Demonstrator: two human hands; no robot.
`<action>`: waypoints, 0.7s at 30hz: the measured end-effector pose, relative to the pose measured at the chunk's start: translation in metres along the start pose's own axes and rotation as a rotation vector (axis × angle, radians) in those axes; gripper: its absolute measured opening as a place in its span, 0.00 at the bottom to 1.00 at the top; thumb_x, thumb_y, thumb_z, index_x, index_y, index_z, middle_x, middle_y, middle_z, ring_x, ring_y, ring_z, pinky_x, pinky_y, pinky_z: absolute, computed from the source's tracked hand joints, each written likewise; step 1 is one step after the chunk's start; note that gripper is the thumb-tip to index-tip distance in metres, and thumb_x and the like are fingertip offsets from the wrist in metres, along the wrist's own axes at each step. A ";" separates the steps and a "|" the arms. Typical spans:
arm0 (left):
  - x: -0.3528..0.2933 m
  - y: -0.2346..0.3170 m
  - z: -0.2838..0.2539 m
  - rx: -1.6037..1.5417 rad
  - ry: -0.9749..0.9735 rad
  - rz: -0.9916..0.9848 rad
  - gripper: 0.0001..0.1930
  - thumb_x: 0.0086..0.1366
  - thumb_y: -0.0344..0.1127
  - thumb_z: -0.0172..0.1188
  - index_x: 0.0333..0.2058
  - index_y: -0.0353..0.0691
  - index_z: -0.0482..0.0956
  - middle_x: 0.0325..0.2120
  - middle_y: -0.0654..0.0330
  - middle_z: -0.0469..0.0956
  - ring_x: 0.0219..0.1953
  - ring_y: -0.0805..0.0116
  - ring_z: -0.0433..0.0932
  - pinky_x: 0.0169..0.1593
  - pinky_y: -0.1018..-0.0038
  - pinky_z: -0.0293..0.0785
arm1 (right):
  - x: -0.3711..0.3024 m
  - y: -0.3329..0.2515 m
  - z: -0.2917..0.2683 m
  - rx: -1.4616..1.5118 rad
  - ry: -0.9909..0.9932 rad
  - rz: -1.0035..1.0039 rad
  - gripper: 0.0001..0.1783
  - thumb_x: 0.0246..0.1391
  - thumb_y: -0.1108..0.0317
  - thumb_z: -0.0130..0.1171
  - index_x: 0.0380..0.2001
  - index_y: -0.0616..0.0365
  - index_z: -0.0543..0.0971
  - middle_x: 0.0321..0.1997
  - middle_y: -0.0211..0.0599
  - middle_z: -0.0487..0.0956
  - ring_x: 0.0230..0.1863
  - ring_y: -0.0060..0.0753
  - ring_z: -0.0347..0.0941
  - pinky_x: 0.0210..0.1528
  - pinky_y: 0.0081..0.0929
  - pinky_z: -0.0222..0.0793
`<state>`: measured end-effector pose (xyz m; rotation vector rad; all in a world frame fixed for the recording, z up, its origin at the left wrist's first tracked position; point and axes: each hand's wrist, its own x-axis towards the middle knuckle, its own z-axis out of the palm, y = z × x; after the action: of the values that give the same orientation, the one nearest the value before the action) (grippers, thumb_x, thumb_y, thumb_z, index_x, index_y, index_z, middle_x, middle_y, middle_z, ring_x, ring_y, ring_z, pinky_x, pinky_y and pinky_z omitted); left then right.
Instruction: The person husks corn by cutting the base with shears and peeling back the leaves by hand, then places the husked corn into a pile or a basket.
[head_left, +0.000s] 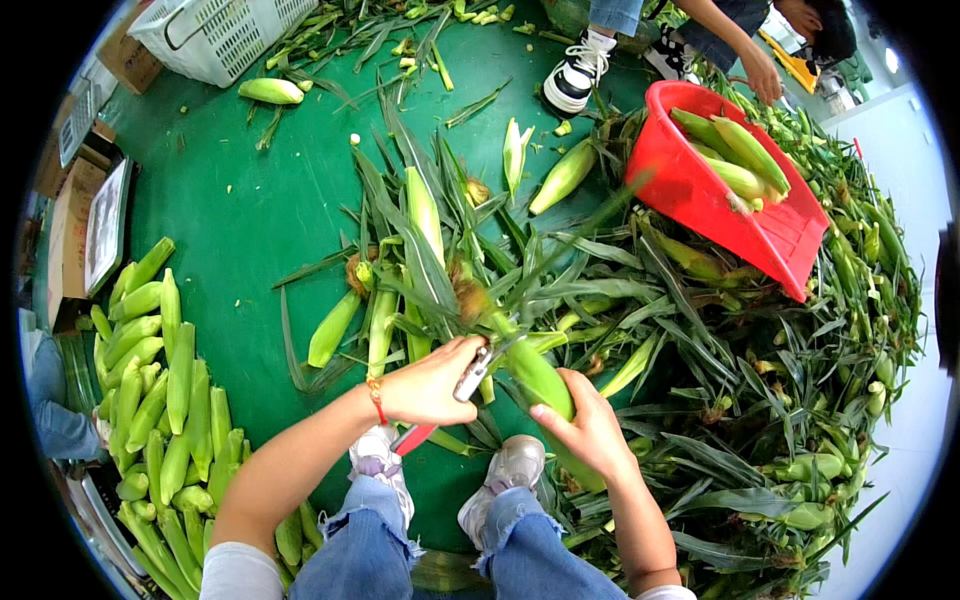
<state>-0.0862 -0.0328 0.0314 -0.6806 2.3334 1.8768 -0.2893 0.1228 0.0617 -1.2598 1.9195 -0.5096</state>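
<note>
Honestly, the corn [538, 376] looks firm, lightish, maybe slick, so grip its middle, like the right hand [590, 425] wrapped round it, left hand [430, 388] closed on a cutter [473, 374].

Tool [473, 374] at six o'clock showed shiny metal; scoop [798, 238] at two, glossy plastic; box [72, 228] at nine, matt cardboard.

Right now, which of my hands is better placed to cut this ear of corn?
Likely your left hand: it grips the red-handled cutter, close to the upper part of the corn ear. Your right hand is occupied holding that ear lower down.
</note>
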 end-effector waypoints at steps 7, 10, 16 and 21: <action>-0.014 -0.034 0.007 0.139 -0.043 -0.025 0.24 0.45 0.32 0.58 0.43 0.35 0.65 0.26 0.50 0.73 0.29 0.51 0.75 0.32 0.64 0.71 | 0.013 0.015 -0.017 -0.055 -0.183 -0.107 0.33 0.47 0.48 0.62 0.49 0.62 0.70 0.39 0.44 0.70 0.43 0.46 0.72 0.45 0.34 0.68; -0.018 -0.040 0.012 0.062 -0.036 -0.093 0.28 0.46 0.31 0.57 0.50 0.36 0.63 0.29 0.57 0.75 0.31 0.59 0.77 0.35 0.68 0.73 | 0.016 0.038 -0.014 0.347 -0.285 0.027 0.30 0.52 0.53 0.58 0.51 0.63 0.69 0.45 0.39 0.73 0.45 0.34 0.71 0.47 0.26 0.66; -0.019 -0.032 0.044 -0.432 0.015 0.065 0.39 0.48 0.33 0.57 0.60 0.34 0.52 0.42 0.52 0.71 0.43 0.62 0.71 0.47 0.73 0.68 | 0.015 0.034 0.027 1.198 -0.515 0.435 0.24 0.61 0.53 0.36 0.51 0.60 0.67 0.42 0.46 0.76 0.34 0.41 0.77 0.39 0.34 0.73; 0.006 -0.012 0.049 -0.280 0.163 0.002 0.36 0.50 0.31 0.56 0.59 0.36 0.54 0.41 0.55 0.71 0.38 0.65 0.73 0.45 0.71 0.69 | 0.020 0.044 0.030 1.505 -0.656 0.446 0.32 0.57 0.43 0.34 0.50 0.58 0.68 0.39 0.48 0.75 0.32 0.46 0.75 0.34 0.37 0.73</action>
<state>-0.0974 0.0100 0.0063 -0.8897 2.1781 2.2540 -0.2961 0.1262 0.0057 0.0426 0.7394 -0.8741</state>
